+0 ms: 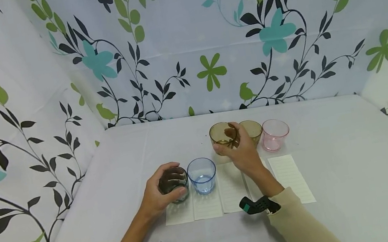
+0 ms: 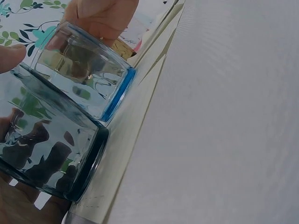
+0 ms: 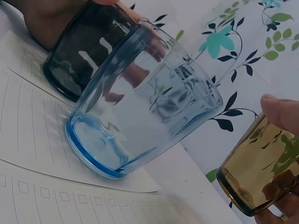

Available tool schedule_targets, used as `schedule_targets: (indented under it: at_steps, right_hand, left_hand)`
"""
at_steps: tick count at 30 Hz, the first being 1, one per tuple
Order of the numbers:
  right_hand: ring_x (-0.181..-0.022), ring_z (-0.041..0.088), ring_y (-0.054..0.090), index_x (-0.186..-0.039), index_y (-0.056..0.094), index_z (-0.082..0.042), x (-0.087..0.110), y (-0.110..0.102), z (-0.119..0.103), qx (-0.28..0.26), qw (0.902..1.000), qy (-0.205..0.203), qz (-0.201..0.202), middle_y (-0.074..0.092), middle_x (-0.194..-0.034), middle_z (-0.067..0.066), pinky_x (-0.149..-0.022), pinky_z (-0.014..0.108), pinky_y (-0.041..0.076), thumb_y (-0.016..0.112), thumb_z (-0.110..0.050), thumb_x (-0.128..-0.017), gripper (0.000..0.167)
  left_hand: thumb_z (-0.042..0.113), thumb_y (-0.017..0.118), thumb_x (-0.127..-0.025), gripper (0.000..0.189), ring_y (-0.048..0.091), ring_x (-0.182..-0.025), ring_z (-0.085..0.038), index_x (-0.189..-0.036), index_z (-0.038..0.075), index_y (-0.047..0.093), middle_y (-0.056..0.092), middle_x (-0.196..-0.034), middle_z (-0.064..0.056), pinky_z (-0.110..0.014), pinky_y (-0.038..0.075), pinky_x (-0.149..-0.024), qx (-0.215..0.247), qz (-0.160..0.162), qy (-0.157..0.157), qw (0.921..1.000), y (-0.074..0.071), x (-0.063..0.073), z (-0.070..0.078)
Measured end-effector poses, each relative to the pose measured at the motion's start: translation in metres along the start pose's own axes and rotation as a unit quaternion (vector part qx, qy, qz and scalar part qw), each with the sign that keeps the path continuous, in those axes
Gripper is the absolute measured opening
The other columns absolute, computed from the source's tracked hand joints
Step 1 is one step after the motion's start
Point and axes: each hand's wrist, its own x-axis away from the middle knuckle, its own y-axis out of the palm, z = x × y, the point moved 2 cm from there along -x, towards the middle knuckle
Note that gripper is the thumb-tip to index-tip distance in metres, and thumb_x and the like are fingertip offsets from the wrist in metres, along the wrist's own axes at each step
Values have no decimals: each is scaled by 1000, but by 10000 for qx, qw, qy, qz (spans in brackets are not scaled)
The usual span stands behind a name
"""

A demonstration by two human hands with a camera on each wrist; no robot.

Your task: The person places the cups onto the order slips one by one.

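My left hand (image 1: 154, 196) grips a dark grey glass (image 1: 170, 180), thumb on the near side and fingers round the far side. The glass stands upright on a lined paper strip (image 1: 179, 214). Close beside it, a clear blue glass (image 1: 202, 175) stands on the neighbouring strip, untouched by either hand. Farther back, my right hand (image 1: 245, 153) holds an amber glass (image 1: 218, 135) between thumb and fingers; its amber side (image 3: 250, 175) shows in the right wrist view. Whether its base touches the table I cannot tell. Behind that hand is a second amber glass (image 1: 253, 129), partly hidden.
A pink glass (image 1: 275, 137) stands right of the second amber one. More lined paper strips (image 1: 232, 191) lie side by side across the white table (image 1: 348, 181), the rightmost strip (image 1: 291, 177) below the pink glass. Leaf-patterned cloth (image 1: 182, 46) hangs behind and at both sides.
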Motion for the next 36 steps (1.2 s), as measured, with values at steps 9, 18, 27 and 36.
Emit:
schedule_targets:
  at_steps: [9,18,27,36]
  right_hand:
    - [-128,34,53,-150,38,-3,2,-9,-11,-151,9995,-262,72,56,-134,20,-115,46,41,84,-15,-84,81]
    - [-124,36,56,-147,41,-2,8,-15,-16,-189,9990,-411,48,59,-128,21,-109,42,47,84,-12,-83,77]
    - [-122,32,58,-144,42,0,10,-19,-28,-208,9974,-677,-124,59,-129,20,-109,43,48,84,-5,-80,77]
    - [-113,41,61,-136,47,3,11,-24,-31,-151,9958,-792,-424,62,-118,25,-100,39,55,80,3,-76,68]
  left_hand:
    - [0,74,-85,60,64,-109,-41,-140,4,51,61,-123,-20,-44,56,-97,54,-9,18,10000,3,-2,-1]
    - [0,74,-85,59,64,-109,-37,-140,5,51,62,-123,-19,-43,56,-97,-42,17,30,10000,1,1,-1]
    - [0,74,-86,59,64,-110,-37,-140,5,51,61,-123,-19,-44,57,-97,-76,8,28,10000,1,-1,1]
    - [1,74,-86,59,64,-110,-37,-140,5,51,61,-124,-19,-43,57,-97,-103,1,-13,9999,2,0,0]
